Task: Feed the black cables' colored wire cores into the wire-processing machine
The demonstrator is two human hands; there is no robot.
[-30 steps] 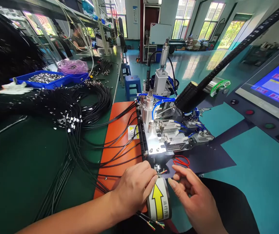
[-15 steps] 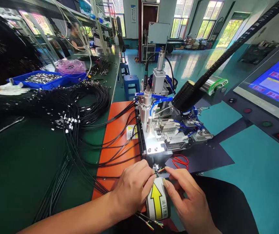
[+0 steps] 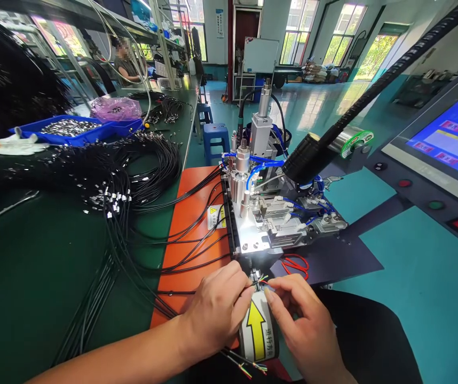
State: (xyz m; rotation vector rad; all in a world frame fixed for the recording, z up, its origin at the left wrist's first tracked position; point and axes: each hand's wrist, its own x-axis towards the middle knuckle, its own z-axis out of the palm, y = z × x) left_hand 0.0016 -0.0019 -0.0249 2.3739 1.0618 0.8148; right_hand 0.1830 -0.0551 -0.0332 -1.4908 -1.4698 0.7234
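Note:
My left hand (image 3: 221, 305) pinches a black cable near its stripped end, where thin coloured wires (image 3: 262, 279) fan out to the right. Thumb and forefinger of my right hand (image 3: 303, 314) close on the tip of a red wire there. Just beyond the fingertips lies the small metal feed slot (image 3: 256, 274) at the front of the soldering machine (image 3: 249, 229). Beneath both hands is a white roller cover with a yellow arrow (image 3: 257, 330). Other stripped cable ends (image 3: 249, 367) stick out under my left wrist.
Black cables (image 3: 197, 240) run over the orange board (image 3: 191, 186) into the machine's left side. Bundled cables (image 3: 152, 170) and a blue tray (image 3: 80, 133) of metal parts lie on the green bench. A lamp (image 3: 303, 157), solder spool (image 3: 357, 143) and control screen (image 3: 453, 138) are at right. Someone sits at the far bench.
My right thumb and forefinger have come together on the wire, and the right hand has shifted slightly left. The coloured wires are now more spread. My left hand is nearly still.

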